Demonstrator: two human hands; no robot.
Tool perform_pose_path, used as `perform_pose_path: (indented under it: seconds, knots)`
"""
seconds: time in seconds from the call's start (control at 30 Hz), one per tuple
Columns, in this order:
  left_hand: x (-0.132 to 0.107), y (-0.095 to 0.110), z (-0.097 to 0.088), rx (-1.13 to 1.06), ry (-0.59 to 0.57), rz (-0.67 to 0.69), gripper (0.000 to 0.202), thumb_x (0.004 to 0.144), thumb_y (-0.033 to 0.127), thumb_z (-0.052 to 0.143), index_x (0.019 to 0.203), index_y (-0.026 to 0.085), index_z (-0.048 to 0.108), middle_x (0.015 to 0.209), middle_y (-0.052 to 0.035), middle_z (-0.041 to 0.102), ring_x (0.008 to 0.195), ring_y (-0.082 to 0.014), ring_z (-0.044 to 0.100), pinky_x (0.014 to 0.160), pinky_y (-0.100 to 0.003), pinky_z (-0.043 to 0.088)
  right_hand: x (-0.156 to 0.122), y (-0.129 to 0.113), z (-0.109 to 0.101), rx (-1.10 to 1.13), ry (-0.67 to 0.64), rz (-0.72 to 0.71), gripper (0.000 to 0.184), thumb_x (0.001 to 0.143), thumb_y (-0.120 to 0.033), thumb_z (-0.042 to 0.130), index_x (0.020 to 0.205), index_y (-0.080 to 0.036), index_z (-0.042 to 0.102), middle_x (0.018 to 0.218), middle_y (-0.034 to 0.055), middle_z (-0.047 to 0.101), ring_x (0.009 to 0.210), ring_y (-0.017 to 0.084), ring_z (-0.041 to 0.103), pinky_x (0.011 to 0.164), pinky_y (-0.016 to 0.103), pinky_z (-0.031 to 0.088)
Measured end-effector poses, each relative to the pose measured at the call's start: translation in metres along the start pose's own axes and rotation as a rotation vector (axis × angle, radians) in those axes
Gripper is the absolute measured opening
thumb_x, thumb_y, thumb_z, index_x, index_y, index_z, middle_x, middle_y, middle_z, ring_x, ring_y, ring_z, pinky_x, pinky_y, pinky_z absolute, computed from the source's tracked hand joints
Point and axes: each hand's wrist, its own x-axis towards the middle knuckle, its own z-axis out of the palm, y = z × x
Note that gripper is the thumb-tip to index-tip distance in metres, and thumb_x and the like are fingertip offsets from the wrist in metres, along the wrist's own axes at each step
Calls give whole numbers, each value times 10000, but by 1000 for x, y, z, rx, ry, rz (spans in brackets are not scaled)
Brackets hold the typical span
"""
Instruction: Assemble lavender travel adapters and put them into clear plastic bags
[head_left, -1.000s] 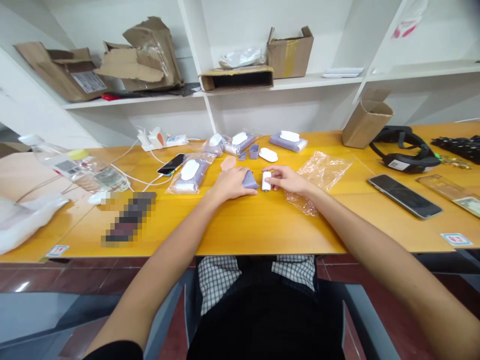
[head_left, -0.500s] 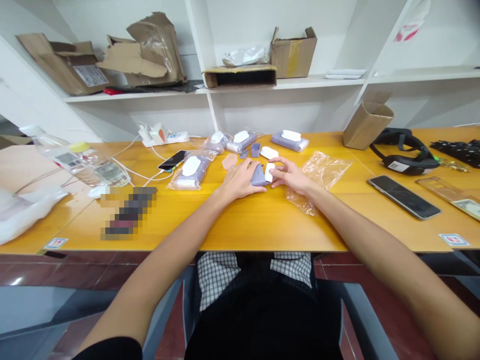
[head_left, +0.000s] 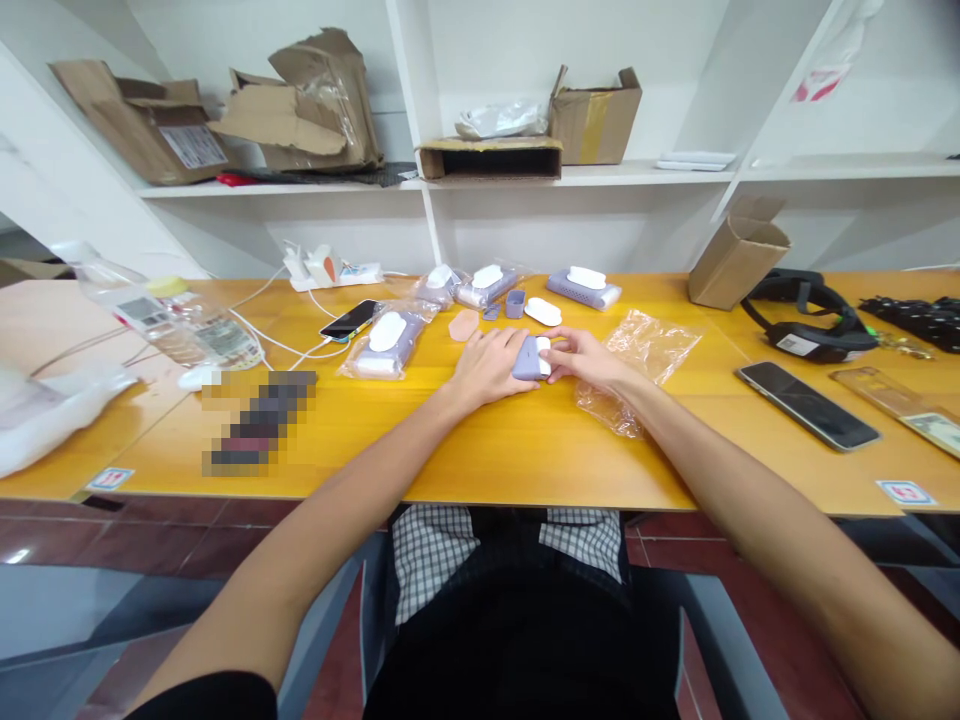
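My left hand [head_left: 491, 365] is wrapped over a lilac plastic case [head_left: 527, 362] low over the table, covering much of it. At the case's right end is a white end piece [head_left: 543, 352], pinched by the fingers of my right hand [head_left: 581, 357]. The end piece sits against the case; whether it is fully seated I cannot tell. Just behind the hands lie a white oval lid [head_left: 543, 311], a small lilac cup [head_left: 515, 303], a small lilac flat part [head_left: 491, 312] and a pink pad [head_left: 463, 325].
Bagged lilac cases with white tops, one [head_left: 386, 345] at left, and an unbagged one [head_left: 584, 287] stand behind. A crumpled clear bag [head_left: 637, 365] lies by my right forearm. Phones, cables, a headset [head_left: 814, 320], plastic bottles [head_left: 191, 325] and an upright carton [head_left: 739, 255] flank the workspace.
The white end piece has moved closer against the case's right end, and the case has turned slightly. Both hands keep their hold. The whole view has shifted a little.
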Motion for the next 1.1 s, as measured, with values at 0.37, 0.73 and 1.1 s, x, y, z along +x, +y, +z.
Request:
perform_pose_path:
  seconds: [0.37,0.73,1.1]
  knots:
    - [-6,-4,8,37,51,112,798,856,579,756,1488,155,515,1440,-186,643,1227,-384,607,998,-479,394,-5,-6,-8,-35,-68,-29,527,628,-449,992,1004,-171,751,836,68,770,726,192,704,676,327,630]
    - [-9,-1,13,90,99,139,792,891,576,721,1509,123,522,1477,-216,625,1227,-404,602,993,-499,382,-4,-9,-11,-103,-85,-50,491,604,-390,1004,963,-171,751,849,73,773,750,201,702,681,324,603]
    - [-4,-15,17,64,133,300,826,851,647,753,1447,102,579,1365,-212,695,1142,-369,654,963,-460,414,-2,5,-9,-71,-106,-74,492,604,-499,994,910,-187,769,783,49,770,710,198,696,694,338,582]
